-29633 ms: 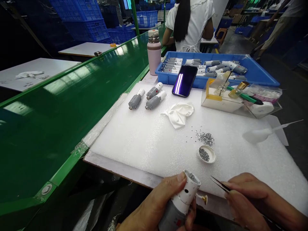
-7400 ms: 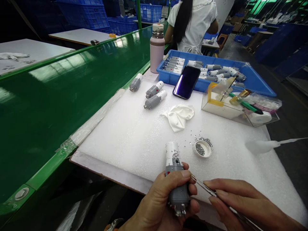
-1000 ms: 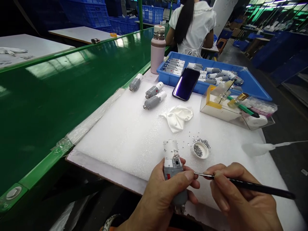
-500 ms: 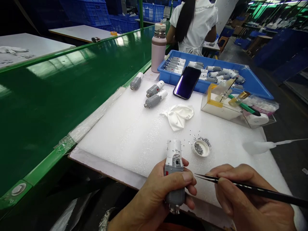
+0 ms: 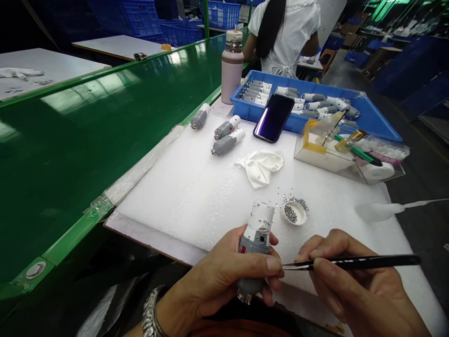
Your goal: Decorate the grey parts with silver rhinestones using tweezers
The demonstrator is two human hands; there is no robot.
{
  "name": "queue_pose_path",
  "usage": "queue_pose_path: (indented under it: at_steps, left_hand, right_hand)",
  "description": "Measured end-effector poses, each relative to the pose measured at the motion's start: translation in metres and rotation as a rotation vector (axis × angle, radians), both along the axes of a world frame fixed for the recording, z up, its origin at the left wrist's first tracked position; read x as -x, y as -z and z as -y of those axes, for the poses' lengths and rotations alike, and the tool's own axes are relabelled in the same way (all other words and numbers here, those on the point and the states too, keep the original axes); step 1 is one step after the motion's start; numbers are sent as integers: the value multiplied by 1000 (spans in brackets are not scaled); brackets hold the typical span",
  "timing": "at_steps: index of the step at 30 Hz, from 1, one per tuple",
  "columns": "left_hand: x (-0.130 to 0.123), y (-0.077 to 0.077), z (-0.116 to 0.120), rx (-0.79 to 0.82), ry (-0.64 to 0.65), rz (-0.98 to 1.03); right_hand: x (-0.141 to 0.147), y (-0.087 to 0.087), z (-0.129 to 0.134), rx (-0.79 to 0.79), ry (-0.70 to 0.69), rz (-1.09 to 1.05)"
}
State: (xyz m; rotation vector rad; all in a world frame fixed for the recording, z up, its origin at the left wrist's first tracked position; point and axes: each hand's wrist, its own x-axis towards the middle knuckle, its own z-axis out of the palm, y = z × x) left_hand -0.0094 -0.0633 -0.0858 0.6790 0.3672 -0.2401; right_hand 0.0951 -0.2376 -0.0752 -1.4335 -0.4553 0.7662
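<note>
- A grey-and-white cylindrical plastic model (image 5: 258, 234) with a small red patch sits in the person's left hand (image 5: 238, 267), nearer the body than the round white plastic cap (image 5: 301, 215) and to its left, white end tilted up.
- That hand's fingers wrap the grey part, the thumb pressed across its front; a silver bracelet (image 5: 150, 313) circles the wrist.
- The right hand (image 5: 351, 281), on the near side of the cap and to its right, pinches slim black metal tweezers (image 5: 368, 262) between thumb and fingers.
- The tweezers' points meet the left thumb's tip from where I stand; I can't tell whether they grip anything.
- Tiny silver bits (image 5: 290, 214) lie inside the cap and scattered around its far side.
- Beyond the cap, to its left, rests a crumpled white cloth (image 5: 262, 167); farther past it, a black phone (image 5: 274, 117) leans at a shallow blue plastic tray (image 5: 380, 119) holding similar models.
</note>
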Motion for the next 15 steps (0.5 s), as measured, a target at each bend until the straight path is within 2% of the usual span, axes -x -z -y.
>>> queue_pose_path:
  at_steps: [15]
  left_hand:
    - [1, 3, -2, 52, 28, 2]
  right_hand:
    - [1, 3, 1, 6, -37, -41]
